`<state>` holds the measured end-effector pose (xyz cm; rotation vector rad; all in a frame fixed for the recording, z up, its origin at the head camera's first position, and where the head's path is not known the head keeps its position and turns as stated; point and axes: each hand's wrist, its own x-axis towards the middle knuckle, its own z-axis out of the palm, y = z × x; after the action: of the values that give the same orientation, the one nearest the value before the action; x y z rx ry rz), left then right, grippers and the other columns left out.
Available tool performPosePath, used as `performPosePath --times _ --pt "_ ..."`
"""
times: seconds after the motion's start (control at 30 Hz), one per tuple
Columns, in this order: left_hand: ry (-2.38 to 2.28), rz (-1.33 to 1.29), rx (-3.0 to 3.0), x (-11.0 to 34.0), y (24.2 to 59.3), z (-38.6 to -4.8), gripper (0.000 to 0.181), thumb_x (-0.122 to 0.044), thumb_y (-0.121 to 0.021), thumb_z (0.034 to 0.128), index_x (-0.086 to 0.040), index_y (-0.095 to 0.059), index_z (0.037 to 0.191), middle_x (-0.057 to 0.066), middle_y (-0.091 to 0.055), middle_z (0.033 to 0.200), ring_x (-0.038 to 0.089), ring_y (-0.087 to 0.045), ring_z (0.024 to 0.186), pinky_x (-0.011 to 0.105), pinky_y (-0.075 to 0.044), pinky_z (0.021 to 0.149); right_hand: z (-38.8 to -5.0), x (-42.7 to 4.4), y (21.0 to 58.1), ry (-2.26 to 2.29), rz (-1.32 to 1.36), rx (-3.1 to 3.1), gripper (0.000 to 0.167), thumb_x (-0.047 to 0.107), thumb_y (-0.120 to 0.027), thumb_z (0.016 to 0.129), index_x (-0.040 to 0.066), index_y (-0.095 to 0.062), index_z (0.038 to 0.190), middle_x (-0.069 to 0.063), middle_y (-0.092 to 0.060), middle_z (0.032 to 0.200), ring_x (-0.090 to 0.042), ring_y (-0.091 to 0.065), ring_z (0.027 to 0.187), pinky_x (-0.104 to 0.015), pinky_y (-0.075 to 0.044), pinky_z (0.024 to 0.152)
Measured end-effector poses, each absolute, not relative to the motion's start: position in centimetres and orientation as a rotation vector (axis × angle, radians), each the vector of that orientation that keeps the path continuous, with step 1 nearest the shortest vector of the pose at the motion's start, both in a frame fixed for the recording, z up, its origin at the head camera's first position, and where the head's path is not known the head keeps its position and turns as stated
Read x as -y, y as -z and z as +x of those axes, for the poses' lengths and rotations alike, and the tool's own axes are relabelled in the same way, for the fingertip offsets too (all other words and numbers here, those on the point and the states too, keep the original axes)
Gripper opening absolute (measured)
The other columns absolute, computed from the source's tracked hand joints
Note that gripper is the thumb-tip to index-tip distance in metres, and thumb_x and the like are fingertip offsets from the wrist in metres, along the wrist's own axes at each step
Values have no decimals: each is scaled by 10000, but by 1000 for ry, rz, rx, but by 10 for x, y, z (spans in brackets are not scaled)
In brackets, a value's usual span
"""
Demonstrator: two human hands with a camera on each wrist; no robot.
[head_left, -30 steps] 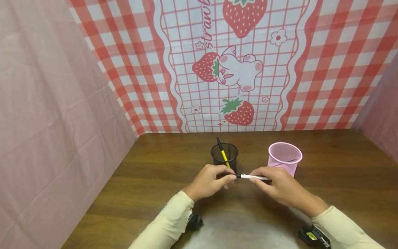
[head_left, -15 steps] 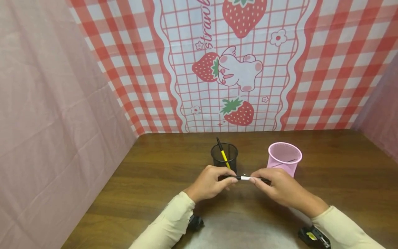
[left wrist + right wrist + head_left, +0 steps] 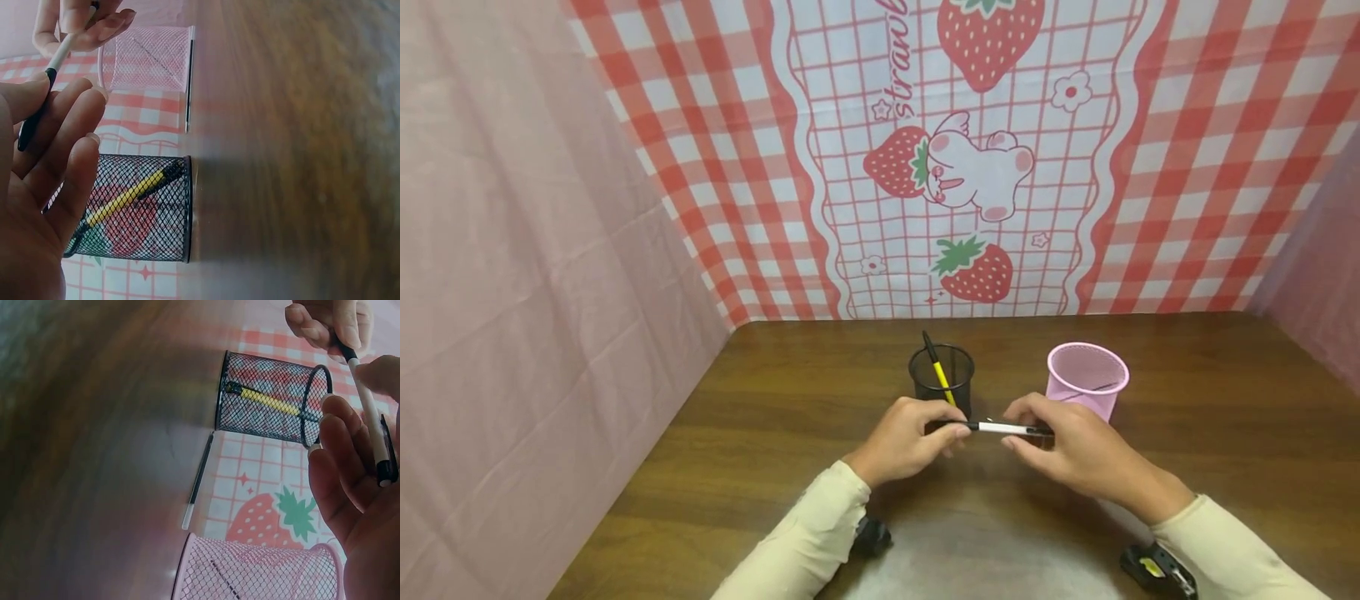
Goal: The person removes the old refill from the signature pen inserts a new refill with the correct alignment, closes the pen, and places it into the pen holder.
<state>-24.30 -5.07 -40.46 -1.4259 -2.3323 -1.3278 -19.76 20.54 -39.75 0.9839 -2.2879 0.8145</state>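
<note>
A white pen (image 3: 1000, 427) with a black grip and black clip end is level between both hands above the table. My left hand (image 3: 910, 437) pinches its black grip end between thumb and fingers. My right hand (image 3: 1075, 446) surrounds the clip end, its thumb and index finger parted with the pen passing between them. The clip end (image 3: 383, 469) shows in the right wrist view. A thin pen refill (image 3: 199, 481), dark with a clear end, lies on the table beyond the hands; the head view mostly hides it.
A black mesh pen cup (image 3: 942, 379) holding a yellow-and-black pen (image 3: 938, 367) stands behind my left hand. Behind my right hand is a pink mesh cup (image 3: 1086, 392) with a thin dark stick inside. A strawberry-print cloth (image 3: 970, 167) hangs at the back.
My right thumb and index finger have parted from the white barrel, exposing more of it. The left hand keeps its pinch, almost still. Both cups stay put.
</note>
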Motion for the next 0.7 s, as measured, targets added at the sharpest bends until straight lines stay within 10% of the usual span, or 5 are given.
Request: performPosePath --times 0.7 --pt "1407 -1370 2369 53 403 -241 123 -150 -644 997 -49 -713 989 16 -715 766 20 -659 615 201 -551 588 -203 -208 403 -814 1041 2130 362 -47 -810 695 164 -652 944 139 -618 810 24 -512 652 -152 -423 542"
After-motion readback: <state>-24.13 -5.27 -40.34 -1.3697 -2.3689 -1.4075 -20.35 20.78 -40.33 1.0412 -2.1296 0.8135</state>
